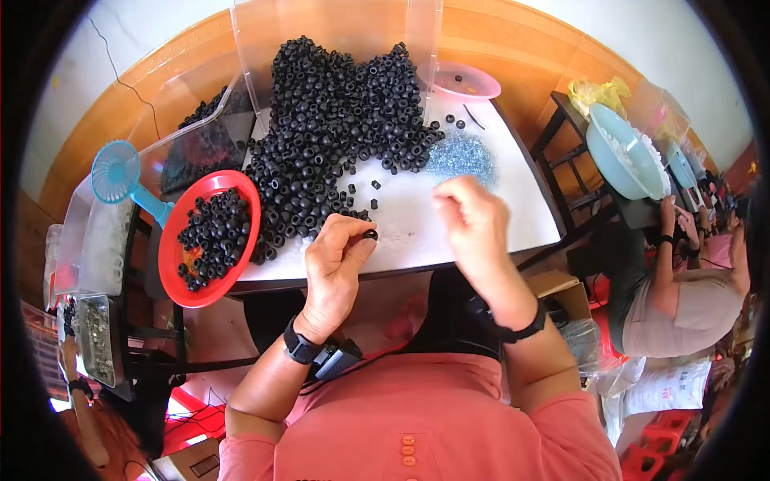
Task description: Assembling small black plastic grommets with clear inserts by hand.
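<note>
Between the thumb and forefinger of my left hand is a small black part with a hole, round in shape, held above the table's near edge. My right hand is raised just in front of a pile of clear bluish small pieces. Its fingers are closed together, somewhat blurred, and whatever they hold is hidden. A large heap of similar black parts spreads over the white tabletop, with a few loose ones nearest my left hand.
A red plate of black parts sits at the left edge, by a blue handheld fan. Clear plastic bins stand behind. A pink dish lies far right. Beyond it are a light-blue basin and a seated person.
</note>
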`<act>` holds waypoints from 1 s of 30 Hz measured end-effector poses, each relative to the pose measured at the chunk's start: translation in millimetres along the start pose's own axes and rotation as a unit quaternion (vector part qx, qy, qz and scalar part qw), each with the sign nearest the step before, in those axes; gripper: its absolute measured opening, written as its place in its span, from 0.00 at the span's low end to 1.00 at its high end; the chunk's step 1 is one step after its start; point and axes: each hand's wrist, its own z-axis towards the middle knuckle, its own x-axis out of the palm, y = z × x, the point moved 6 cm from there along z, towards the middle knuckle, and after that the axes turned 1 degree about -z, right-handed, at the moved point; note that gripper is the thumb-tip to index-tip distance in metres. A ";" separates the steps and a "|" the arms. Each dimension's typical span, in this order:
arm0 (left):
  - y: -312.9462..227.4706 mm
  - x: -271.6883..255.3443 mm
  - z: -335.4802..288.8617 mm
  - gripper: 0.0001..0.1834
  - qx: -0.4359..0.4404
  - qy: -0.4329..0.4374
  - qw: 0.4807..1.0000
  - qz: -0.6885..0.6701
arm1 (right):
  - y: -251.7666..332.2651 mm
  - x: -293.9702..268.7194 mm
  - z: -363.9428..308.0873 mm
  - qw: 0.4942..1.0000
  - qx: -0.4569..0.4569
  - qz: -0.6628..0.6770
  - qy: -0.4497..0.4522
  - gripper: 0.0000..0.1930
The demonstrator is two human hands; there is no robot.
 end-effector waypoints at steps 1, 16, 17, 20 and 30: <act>2.8 1.4 0.7 0.11 -0.016 0.006 1.000 -0.021 | -8.4 -9.8 5.5 0.994 -0.033 -0.102 -0.009 0.05; 7.7 5.4 -3.2 0.13 0.009 0.038 0.999 0.000 | -22.3 9.8 11.0 0.991 -0.032 -0.119 0.047 0.05; 8.9 5.8 -3.8 0.13 0.008 0.044 0.999 -0.003 | -26.5 6.7 10.6 0.992 -0.015 -0.116 0.036 0.04; 9.7 6.5 -4.6 0.13 0.018 0.048 0.999 0.009 | -29.2 9.7 7.0 0.969 -0.025 -0.235 0.077 0.04; 4.4 9.0 -4.1 0.13 0.034 0.050 0.997 0.038 | -12.8 26.2 20.4 0.987 -0.050 -0.130 0.075 0.03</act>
